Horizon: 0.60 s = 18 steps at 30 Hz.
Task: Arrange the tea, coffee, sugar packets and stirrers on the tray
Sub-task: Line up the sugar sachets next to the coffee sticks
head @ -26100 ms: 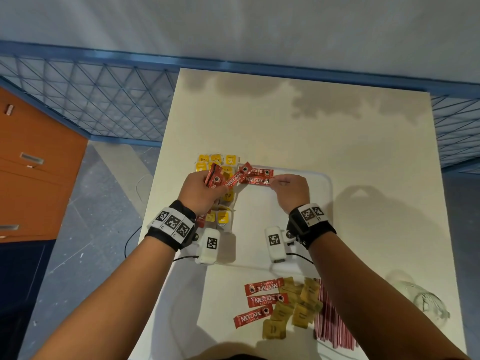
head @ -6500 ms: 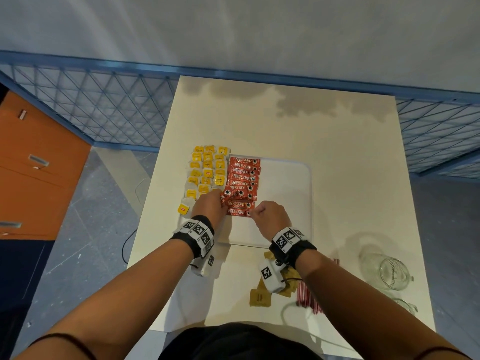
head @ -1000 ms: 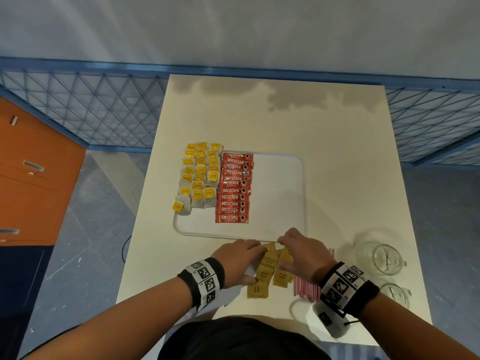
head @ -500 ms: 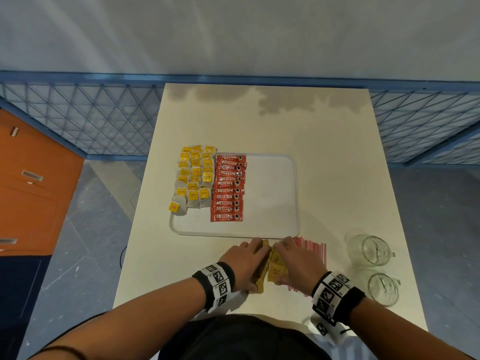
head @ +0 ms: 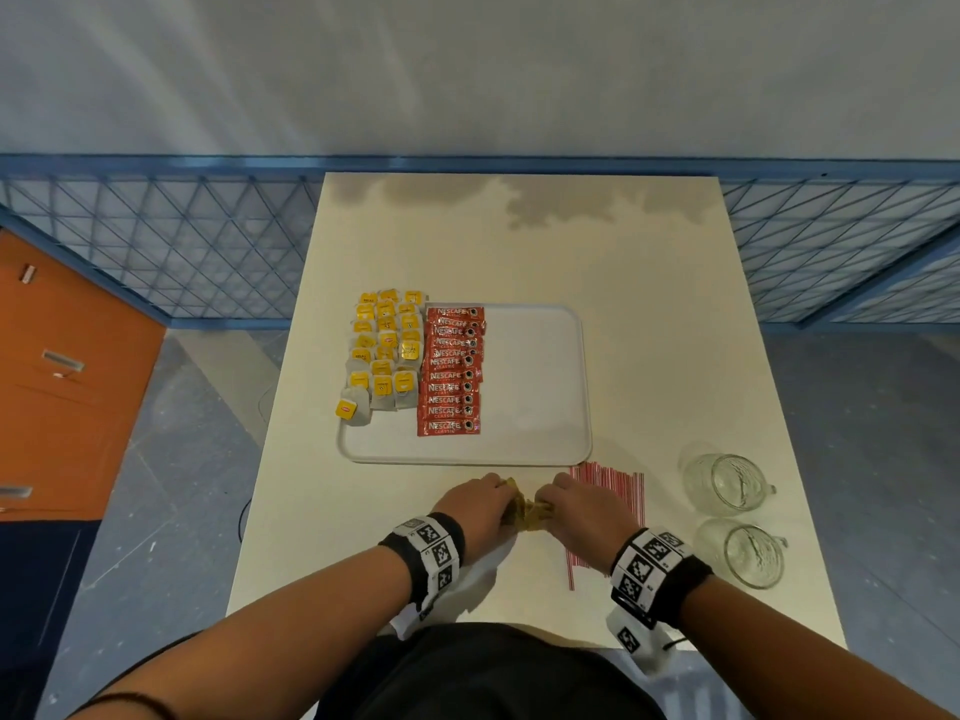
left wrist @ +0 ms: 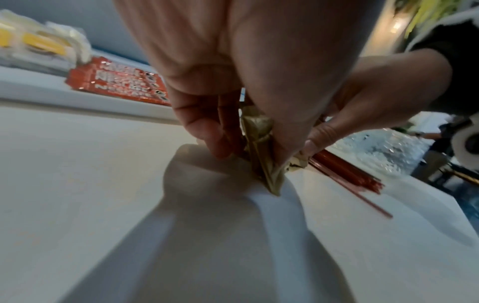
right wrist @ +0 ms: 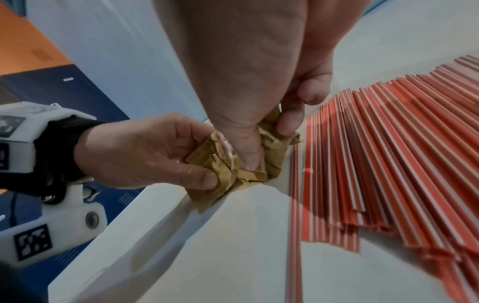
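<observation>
A white tray [head: 535, 387] lies mid-table. Yellow-tagged tea bags [head: 387, 350] fill its left side, and a column of red coffee sachets [head: 452, 371] lies beside them. In front of the tray, my left hand [head: 480, 504] and right hand [head: 576, 509] together grip a bunched stack of brown sugar packets [head: 524, 511] on the table. The right wrist view shows the sugar packets [right wrist: 233, 164] crumpled between both thumbs and fingers. Red-and-white stirrers [head: 610, 491] lie spread on the table just right of my right hand, partly under it.
Two empty glass mugs [head: 727, 485] [head: 748, 553] stand near the table's right front edge. A blue mesh railing [head: 156, 241] runs behind the table, and an orange cabinet [head: 62, 376] stands at the left. The tray's right half is bare.
The two hands have closed in on the loose sugar packets and squeezed them from a scattered spread into one tight bunch. The head view has tilted back slightly.
</observation>
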Motion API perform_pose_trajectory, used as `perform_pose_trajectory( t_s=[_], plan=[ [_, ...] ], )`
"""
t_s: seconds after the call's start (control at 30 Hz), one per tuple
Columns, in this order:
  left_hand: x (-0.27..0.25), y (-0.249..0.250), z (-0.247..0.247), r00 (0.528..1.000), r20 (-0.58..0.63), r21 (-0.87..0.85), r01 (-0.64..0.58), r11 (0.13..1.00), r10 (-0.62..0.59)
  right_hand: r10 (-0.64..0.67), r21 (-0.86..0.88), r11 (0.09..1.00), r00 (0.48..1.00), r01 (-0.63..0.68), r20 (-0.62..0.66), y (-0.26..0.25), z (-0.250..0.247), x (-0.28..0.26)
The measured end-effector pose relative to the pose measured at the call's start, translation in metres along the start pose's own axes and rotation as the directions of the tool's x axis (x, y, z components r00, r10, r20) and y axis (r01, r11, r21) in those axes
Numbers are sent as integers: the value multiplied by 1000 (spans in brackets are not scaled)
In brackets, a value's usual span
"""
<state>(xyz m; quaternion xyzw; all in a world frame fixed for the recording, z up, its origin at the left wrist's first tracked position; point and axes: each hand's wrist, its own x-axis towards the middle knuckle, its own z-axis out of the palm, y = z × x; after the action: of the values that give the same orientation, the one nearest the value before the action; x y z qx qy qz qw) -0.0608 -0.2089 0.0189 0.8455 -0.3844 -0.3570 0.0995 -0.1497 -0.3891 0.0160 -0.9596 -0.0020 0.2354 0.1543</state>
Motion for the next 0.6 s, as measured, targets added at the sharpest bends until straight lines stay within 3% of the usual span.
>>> perform_pose_trajectory(
  t_s=[0.13,0.3,0.5,0.6],
  plan=[
    [-3,-10,-5,995,-50,-261,66,963,-82,36,137,990,998,-28,-60,1,-9,1],
    [-4,-20,-19,985,-48,-515,118,849,-166,81,332,943,988,-33,-133,-1,-27,0],
    [-7,-25,-41,963,35,-832,176,526,-266,63,518,855,989,17,-136,-12,-56,-2],
    [-10,-25,-49,940,36,-885,188,426,-341,50,593,804,991,35,-127,-16,-67,-2]
  ],
)
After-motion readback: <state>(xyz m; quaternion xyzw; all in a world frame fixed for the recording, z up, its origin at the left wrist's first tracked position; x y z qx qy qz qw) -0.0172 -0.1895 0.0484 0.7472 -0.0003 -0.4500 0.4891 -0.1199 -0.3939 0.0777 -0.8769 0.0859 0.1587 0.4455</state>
